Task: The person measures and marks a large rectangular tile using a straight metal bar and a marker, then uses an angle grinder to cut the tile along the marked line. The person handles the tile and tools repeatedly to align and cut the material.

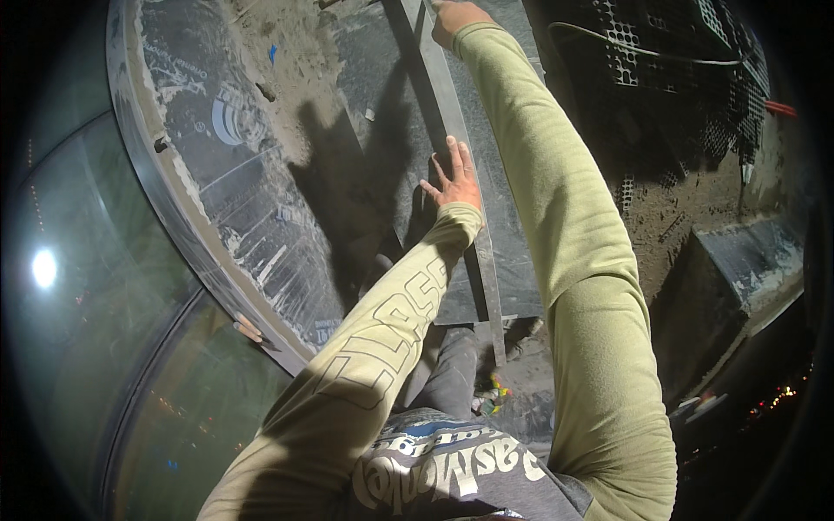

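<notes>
My left grip (455, 185), fingers spread, rests on the long metal straightedge (447, 104) lying across the grey slab (511, 252); my right grip (458, 19) meets it farther up, closure I cannot tell.

- Left sleeve (391, 330): large block capitals in dark outline, running lengthwise along the forearm.
- Shirt (517, 473): big white letters, upside down in the wearer's view; smaller white lettering sits beside a blue band nearer the hem.
- Dark sheet (248, 187), at left: a small pale line of print near its upper end, a pale curved emblem (228, 122) below that, more small print lower down.
</notes>
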`<state>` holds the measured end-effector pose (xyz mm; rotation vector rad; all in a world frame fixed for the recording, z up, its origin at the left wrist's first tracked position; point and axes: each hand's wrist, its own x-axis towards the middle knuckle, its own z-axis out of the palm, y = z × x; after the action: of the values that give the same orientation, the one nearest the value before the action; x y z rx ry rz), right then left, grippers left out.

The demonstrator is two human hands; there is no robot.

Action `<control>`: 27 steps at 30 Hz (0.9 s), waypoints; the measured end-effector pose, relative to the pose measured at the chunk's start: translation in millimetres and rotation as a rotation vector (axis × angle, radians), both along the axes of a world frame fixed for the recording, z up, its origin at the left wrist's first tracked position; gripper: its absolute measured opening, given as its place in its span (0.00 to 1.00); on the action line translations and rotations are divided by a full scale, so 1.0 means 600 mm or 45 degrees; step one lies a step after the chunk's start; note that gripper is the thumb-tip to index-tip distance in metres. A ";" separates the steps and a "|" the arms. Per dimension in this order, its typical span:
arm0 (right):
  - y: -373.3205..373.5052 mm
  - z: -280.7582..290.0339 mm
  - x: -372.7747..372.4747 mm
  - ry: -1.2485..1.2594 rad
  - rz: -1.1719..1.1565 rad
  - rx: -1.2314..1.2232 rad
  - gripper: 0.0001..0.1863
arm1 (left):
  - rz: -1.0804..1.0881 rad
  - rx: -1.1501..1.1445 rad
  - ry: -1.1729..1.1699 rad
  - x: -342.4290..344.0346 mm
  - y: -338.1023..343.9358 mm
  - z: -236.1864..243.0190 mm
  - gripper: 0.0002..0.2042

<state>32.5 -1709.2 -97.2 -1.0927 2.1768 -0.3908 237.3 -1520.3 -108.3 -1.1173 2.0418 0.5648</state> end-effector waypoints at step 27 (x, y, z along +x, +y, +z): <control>0.664 0.079 0.323 -0.234 0.001 0.550 0.40 | -0.190 -0.120 0.042 0.007 0.042 0.002 0.76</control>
<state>226.5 -1310.5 -49.6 -0.7841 1.9736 -0.0129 241.3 -1495.3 -107.0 -1.0044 2.1785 0.4182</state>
